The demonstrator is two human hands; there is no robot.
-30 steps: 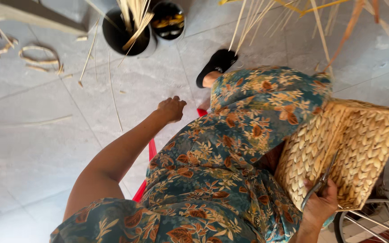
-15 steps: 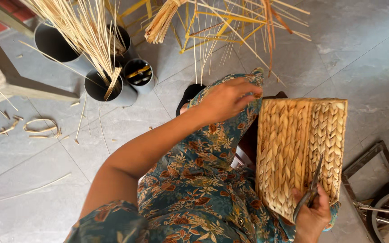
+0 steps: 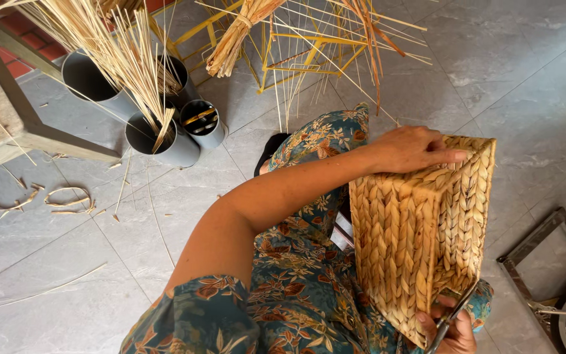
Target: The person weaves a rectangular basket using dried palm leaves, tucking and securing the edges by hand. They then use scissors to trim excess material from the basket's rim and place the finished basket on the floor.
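Head view: a woven basket [image 3: 420, 236] is being steadied on the lap, the left hand [image 3: 411, 149] pressed flat on its top edge, while scissors [image 3: 451, 319] are being held closed-fisted by the right hand [image 3: 450, 331] beneath its lower corner.

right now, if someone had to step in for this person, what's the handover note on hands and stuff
Left hand: flat on the top far edge of the woven basket, steadying it.
Right hand: at the basket's near bottom corner, holding scissors.
The basket rests on the lap, tipped on its side, its braided walls look complete.
Grey tubes holding straw stalks stand on the floor to the left, a yellow wire frame beyond.
Done: walls woven. Left: cannot tell beyond work at the near corner.
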